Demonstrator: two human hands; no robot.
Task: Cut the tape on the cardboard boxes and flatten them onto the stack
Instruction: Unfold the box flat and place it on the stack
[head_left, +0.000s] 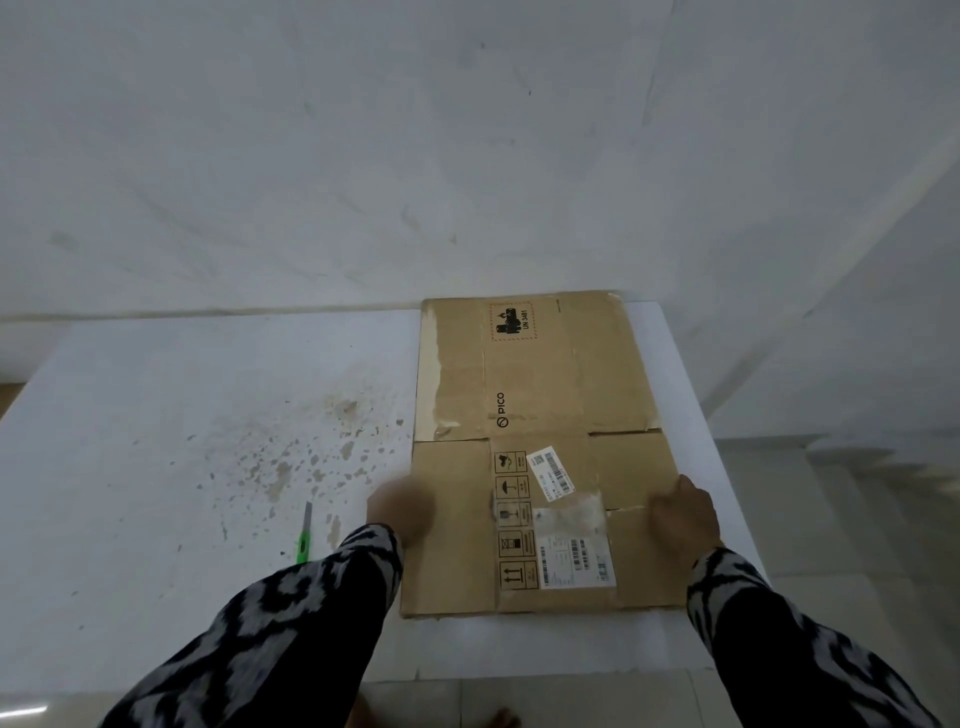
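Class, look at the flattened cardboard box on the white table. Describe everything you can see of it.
The flattened cardboard box is brown corrugated card lying flat on the right part of the white table. It bears a PICO logo, a red-bordered UN 3481 mark, a column of handling symbols, white barcode labels and clear tape remnants. Creases and flap slits cross it. The left hand rests on its left edge; the right hand rests near its right edge.

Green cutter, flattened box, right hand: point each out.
green cutter (303, 540): head view, on its green handle.
flattened box (540, 374): head view, bare upper panel.
right hand (685, 514): head view, back of hand.
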